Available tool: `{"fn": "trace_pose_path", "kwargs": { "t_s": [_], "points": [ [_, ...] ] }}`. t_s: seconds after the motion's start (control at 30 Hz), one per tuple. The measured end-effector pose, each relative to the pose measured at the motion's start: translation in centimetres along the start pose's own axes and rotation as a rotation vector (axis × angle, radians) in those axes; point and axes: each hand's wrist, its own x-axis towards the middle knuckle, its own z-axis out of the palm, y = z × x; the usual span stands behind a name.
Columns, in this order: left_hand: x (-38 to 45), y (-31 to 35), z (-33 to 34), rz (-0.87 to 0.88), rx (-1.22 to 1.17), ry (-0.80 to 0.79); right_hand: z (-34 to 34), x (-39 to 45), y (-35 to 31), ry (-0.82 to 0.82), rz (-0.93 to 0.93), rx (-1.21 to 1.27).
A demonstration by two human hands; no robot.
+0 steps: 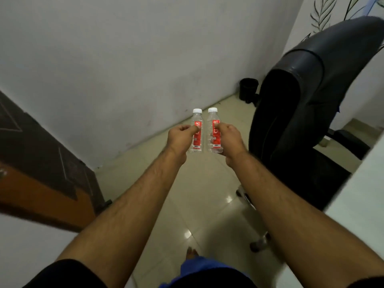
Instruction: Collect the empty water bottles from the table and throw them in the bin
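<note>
Both arms are stretched out ahead over the tiled floor. My left hand point(180, 136) grips a small clear water bottle point(196, 119) with a red label and white cap, held upright. My right hand point(228, 137) grips a second, matching bottle point(212, 119) right beside the first, also upright. The two bottles are nearly touching. A small black bin point(248, 88) stands on the floor in the far corner by the wall, well beyond the bottles and partly hidden behind the chair.
A black office chair point(301, 104) fills the right side, its wheeled base point(257, 242) on the floor near my right arm. A white table edge point(357, 200) is at the right. A brown wooden door point(41, 163) stands at the left. Open tiled floor point(199, 196) runs toward the corner.
</note>
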Motion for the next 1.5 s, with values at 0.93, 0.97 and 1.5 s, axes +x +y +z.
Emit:
{"fn": "trace_pose_path", "kwargs": {
  "t_s": [0.93, 0.97, 1.5],
  "points": [
    [72.3, 17.2, 21.7, -0.107, 0.25, -0.544, 7.1, 64.5, -19.2, 0.518, 0.046, 0.144],
    [74.5, 17.2, 23.6, -0.109, 0.254, -0.552, 6.1, 66.9, -19.5, 0.518, 0.05, 0.144],
    [104.2, 22.4, 55.9, -0.236, 0.41, -0.597, -12.5, 104.2, -31.1, 0.583, 0.222, 0.224]
  ]
}}
